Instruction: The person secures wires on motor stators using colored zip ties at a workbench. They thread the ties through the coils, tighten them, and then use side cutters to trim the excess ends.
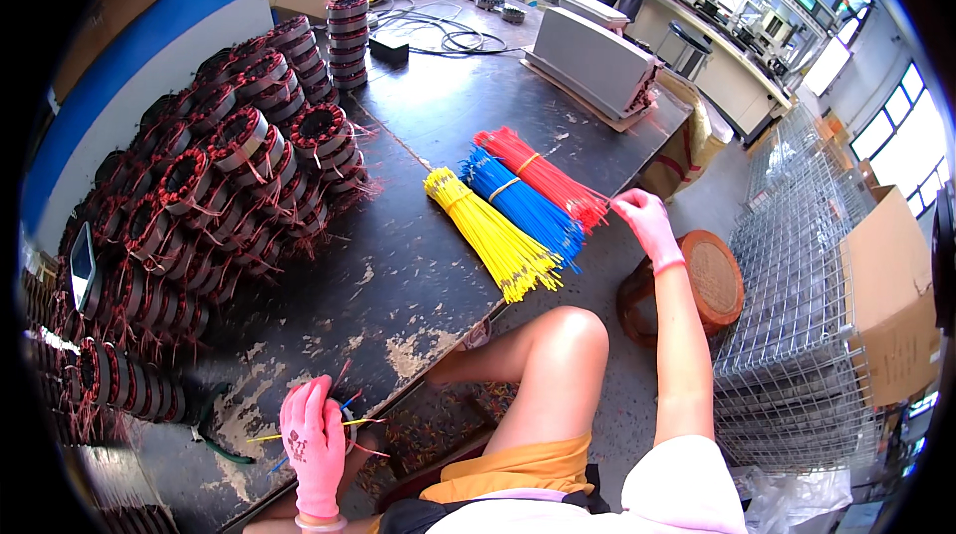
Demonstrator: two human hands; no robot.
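Observation:
My left hand (pixel 315 439), in a pink glove, is closed around a ring-shaped motor stator (pixel 350 427) at the table's near edge. Yellow, blue and red wires stick out of the stator, and the hand hides much of it. My right hand (pixel 647 225), also gloved in pink, reaches out with fingertips pinched at the near end of a red wire bundle (pixel 538 174). Beside that bundle lie a blue wire bundle (pixel 523 198) and a yellow wire bundle (pixel 488 230), each tied with a band.
Many stators (pixel 239 141) are heaped along the left of the dark, worn table (pixel 408 116). Green-handled pliers (pixel 221 434) lie near my left hand. A grey box (pixel 588 56) stands at the far right. Beyond the table edge are a round stool (pixel 712 275) and wire cages (pixel 797 335).

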